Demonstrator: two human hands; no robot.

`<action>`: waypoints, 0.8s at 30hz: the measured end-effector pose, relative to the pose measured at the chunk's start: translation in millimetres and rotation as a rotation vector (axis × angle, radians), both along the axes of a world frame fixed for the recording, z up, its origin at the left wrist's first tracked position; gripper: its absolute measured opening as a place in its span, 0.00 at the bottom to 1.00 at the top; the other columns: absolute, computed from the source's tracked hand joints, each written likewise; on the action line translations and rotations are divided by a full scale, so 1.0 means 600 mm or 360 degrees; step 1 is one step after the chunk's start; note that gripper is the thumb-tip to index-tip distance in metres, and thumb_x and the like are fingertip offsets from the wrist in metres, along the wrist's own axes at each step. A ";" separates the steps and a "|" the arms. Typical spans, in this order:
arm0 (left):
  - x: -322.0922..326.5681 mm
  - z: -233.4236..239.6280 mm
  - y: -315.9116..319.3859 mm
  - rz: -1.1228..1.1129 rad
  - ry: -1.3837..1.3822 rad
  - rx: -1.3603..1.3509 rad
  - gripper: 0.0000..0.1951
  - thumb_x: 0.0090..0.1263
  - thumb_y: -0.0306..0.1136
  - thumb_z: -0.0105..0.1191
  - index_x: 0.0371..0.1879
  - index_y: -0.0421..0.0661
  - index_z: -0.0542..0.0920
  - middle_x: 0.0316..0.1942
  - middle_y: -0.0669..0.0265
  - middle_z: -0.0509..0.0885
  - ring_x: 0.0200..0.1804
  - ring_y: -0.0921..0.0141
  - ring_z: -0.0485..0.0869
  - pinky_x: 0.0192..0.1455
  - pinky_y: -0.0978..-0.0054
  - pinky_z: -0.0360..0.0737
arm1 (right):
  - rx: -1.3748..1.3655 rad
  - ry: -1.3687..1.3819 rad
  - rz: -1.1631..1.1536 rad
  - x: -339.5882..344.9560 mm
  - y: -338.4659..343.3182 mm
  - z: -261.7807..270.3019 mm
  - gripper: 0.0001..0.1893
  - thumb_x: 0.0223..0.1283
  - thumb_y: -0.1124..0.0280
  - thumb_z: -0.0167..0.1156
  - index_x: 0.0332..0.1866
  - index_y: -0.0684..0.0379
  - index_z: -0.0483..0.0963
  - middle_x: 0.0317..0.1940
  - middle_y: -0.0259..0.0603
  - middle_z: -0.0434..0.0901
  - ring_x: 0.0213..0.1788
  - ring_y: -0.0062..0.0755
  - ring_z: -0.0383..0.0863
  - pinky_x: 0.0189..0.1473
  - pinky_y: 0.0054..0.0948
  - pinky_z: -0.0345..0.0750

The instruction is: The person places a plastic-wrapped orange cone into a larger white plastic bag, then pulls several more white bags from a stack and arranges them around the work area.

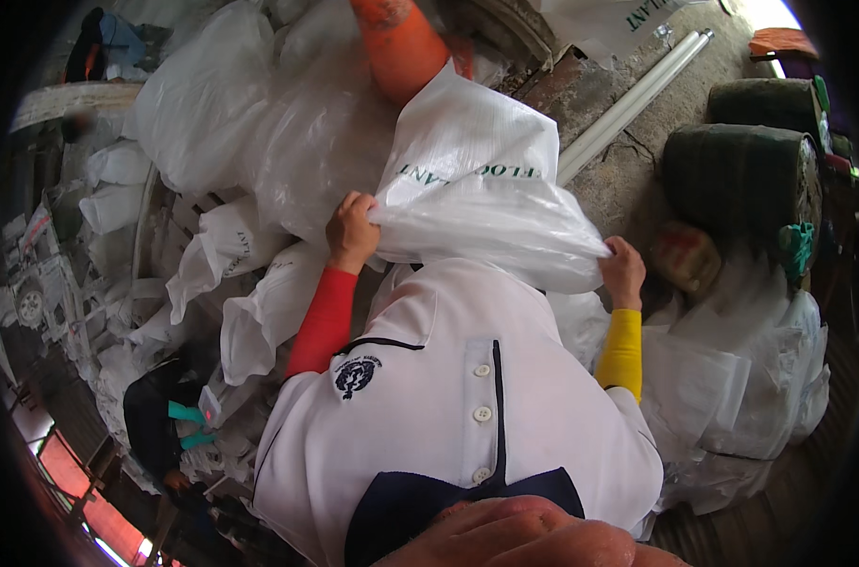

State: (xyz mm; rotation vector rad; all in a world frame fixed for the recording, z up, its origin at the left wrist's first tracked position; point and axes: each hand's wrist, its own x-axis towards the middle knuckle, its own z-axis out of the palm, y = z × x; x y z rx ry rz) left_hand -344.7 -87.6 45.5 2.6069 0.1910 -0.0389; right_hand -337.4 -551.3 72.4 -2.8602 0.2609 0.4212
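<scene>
A white woven plastic sack with printed green lettering lies in front of my body, its near edge spread wide. My left hand, below a red sleeve, pinches the left corner of this edge. At the opposite corner, my right hand, below a yellow sleeve, grips the sack between thumb and fingers. A translucent layer of plastic shows along the stretched edge. Beyond the sack's far end stands an orange traffic cone.
Large filled clear plastic bags and open white sacks crowd the left. White tubes lie on the concrete floor. Dark drums, a tan jug and bundled plastic are at right. Another person is at lower left.
</scene>
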 end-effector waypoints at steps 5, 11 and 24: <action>-0.140 -0.027 0.102 0.0312 0.0178 -0.0022 0.05 0.52 0.23 0.53 0.27 0.47 0.75 0.32 0.63 0.78 0.39 0.55 0.79 0.38 0.61 0.76 | 0.0342 -0.0002 -0.0211 -0.092 0.140 -0.008 0.16 0.42 0.70 0.62 0.41 0.55 0.80 0.38 0.50 0.82 0.44 0.49 0.81 0.47 0.37 0.77; -0.164 -0.011 0.193 0.0399 -0.0023 -0.0060 0.06 0.52 0.23 0.54 0.28 0.45 0.76 0.32 0.60 0.79 0.38 0.55 0.79 0.39 0.62 0.75 | 0.0183 0.0224 -0.0189 -0.044 0.183 0.040 0.15 0.44 0.70 0.51 0.37 0.58 0.81 0.36 0.50 0.81 0.42 0.49 0.81 0.46 0.36 0.77; -0.087 0.095 0.220 0.0455 -0.0664 -0.0221 0.09 0.48 0.20 0.58 0.28 0.44 0.77 0.30 0.63 0.80 0.35 0.58 0.80 0.39 0.66 0.77 | 0.0403 -0.0156 0.1008 0.127 0.339 0.016 0.16 0.47 0.75 0.57 0.46 0.58 0.77 0.37 0.48 0.81 0.40 0.48 0.81 0.45 0.37 0.77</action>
